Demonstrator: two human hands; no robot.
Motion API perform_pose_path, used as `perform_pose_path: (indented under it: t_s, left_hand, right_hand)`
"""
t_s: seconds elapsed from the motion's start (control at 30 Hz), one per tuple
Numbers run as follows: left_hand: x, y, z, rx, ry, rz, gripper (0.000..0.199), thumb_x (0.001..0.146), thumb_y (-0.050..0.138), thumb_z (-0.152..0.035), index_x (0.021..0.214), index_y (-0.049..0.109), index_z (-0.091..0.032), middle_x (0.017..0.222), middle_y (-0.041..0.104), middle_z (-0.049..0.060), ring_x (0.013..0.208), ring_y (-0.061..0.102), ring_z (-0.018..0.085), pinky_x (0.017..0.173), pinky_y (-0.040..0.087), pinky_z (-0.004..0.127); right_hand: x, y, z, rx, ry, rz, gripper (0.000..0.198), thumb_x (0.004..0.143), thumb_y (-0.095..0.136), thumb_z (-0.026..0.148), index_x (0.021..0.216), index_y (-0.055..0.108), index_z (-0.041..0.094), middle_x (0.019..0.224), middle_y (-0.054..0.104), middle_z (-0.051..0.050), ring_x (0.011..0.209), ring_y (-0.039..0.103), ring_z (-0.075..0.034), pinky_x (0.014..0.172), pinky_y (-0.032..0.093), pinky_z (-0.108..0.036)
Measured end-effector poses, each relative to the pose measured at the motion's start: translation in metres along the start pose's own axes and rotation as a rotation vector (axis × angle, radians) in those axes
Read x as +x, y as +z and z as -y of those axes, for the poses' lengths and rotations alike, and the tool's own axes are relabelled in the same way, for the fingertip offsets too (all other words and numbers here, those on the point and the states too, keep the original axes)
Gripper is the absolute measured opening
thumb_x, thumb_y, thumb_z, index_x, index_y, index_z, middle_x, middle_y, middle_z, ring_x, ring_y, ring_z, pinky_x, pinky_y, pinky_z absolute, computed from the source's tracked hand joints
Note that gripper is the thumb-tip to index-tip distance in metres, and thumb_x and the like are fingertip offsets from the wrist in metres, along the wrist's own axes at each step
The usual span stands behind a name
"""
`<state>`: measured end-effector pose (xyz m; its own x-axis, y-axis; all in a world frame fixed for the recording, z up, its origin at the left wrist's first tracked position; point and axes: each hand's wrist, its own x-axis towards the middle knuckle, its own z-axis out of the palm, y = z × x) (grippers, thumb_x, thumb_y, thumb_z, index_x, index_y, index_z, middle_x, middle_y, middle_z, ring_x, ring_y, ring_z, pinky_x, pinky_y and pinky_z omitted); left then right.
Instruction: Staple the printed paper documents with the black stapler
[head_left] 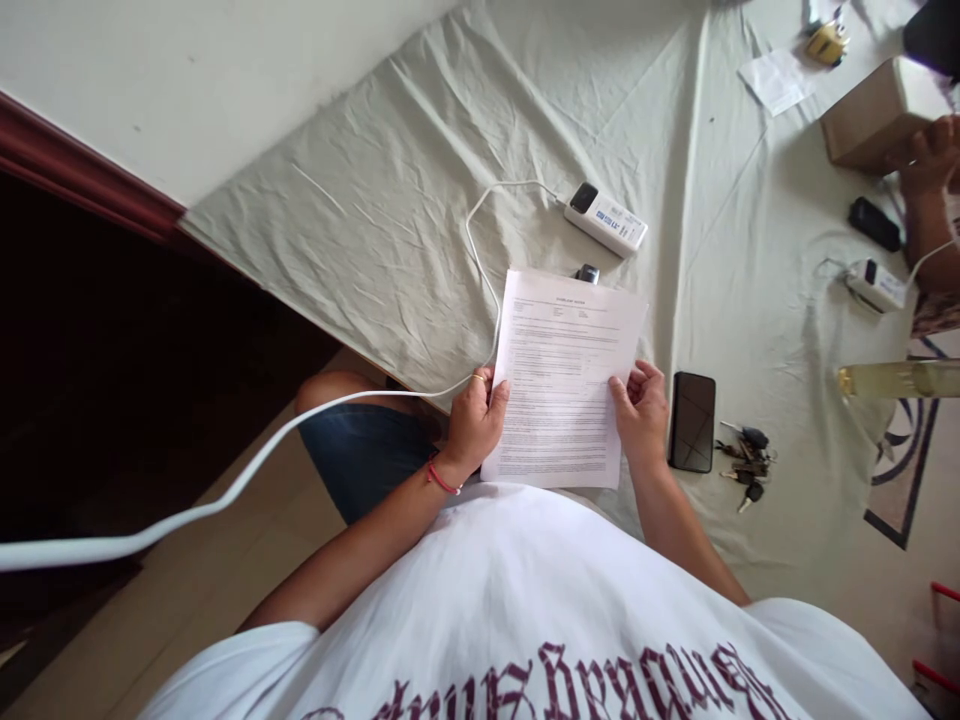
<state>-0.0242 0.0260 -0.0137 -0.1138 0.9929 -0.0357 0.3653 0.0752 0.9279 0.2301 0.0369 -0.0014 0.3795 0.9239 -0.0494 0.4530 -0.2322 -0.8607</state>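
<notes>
Printed paper sheets [559, 390] are held upright-facing in front of my shirt, over the table's near edge. My left hand [478, 420] pinches their left edge, thumb on top; a red string bracelet circles that wrist. On the right edge, my right hand [641, 405] grips with its thumb on the print and its fingers curled behind. Whether there are more than two sheets I cannot tell. Just beyond the top edge, a small dark object [589, 273] is partly hidden by the paper. A dark phone [692, 421] lies to the right of my right hand.
A white power bank [606, 219] with a white cable [255, 470] lies beyond the papers; the cable runs left past my arm. A bunch of keys [748, 462] is at right. Another person's hand [930, 155] touches a box [870, 115]. A pale cloth [375, 220] covers the table.
</notes>
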Motion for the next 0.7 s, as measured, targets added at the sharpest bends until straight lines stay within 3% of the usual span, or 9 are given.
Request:
perform_pose_path:
  t_s: [0.13, 0.3, 0.4, 0.5, 0.7]
  left_hand:
    - [0.003, -0.004, -0.005, -0.201, -0.085, 0.084, 0.036, 0.091, 0.067, -0.047, 0.111, 0.064, -0.018, 0.108, 0.077, 0.011, 0.100, 0.073, 0.026, 0.088, 0.058, 0.040]
    - [0.005, -0.009, -0.009, -0.568, -0.237, 0.326, 0.046, 0.080, 0.080, -0.049, 0.113, 0.073, -0.017, 0.111, 0.079, 0.011, 0.104, 0.075, 0.029, 0.095, 0.060, 0.046]
    - [0.004, -0.013, -0.012, -0.602, -0.301, 0.398, 0.043, 0.076, 0.084, -0.050, 0.103, 0.078, -0.018, 0.104, 0.081, 0.011, 0.099, 0.077, 0.030, 0.094, 0.061, 0.048]
    - [0.002, -0.016, -0.017, -0.604, -0.280, 0.456, 0.047, 0.073, 0.085, -0.052, 0.104, 0.079, -0.018, 0.105, 0.080, 0.012, 0.102, 0.076, 0.032, 0.095, 0.061, 0.052]
    - [0.003, -0.015, -0.028, -0.574, -0.189, 0.478, 0.042, 0.077, 0.082, -0.052, 0.101, 0.079, -0.018, 0.103, 0.081, 0.012, 0.103, 0.076, 0.032, 0.097, 0.060, 0.056]
  right_hand:
    - [0.000, -0.001, 0.002, 0.224, 0.096, 0.112, 0.067, 0.084, 0.075, 0.051, 0.136, 0.045, 0.022, 0.112, 0.072, -0.008, 0.100, 0.070, -0.022, 0.092, 0.055, -0.040]
    - [0.000, -0.005, 0.012, 0.445, 0.198, 0.172, 0.062, 0.078, 0.082, 0.048, 0.130, 0.056, 0.025, 0.118, 0.075, -0.006, 0.104, 0.072, -0.024, 0.091, 0.059, -0.040]
    - [-0.001, -0.011, 0.017, 0.538, 0.278, 0.296, 0.050, 0.076, 0.085, 0.048, 0.117, 0.068, 0.024, 0.111, 0.078, -0.007, 0.095, 0.075, -0.027, 0.086, 0.063, -0.043]
    - [-0.005, -0.017, 0.018, 0.587, 0.345, 0.362, 0.046, 0.071, 0.088, 0.050, 0.105, 0.074, 0.023, 0.101, 0.080, -0.007, 0.089, 0.077, -0.031, 0.080, 0.065, -0.048]
    - [-0.010, -0.023, 0.018, 0.584, 0.338, 0.437, 0.053, 0.064, 0.093, 0.043, 0.109, 0.074, 0.023, 0.115, 0.078, -0.008, 0.104, 0.074, -0.033, 0.090, 0.063, -0.050]
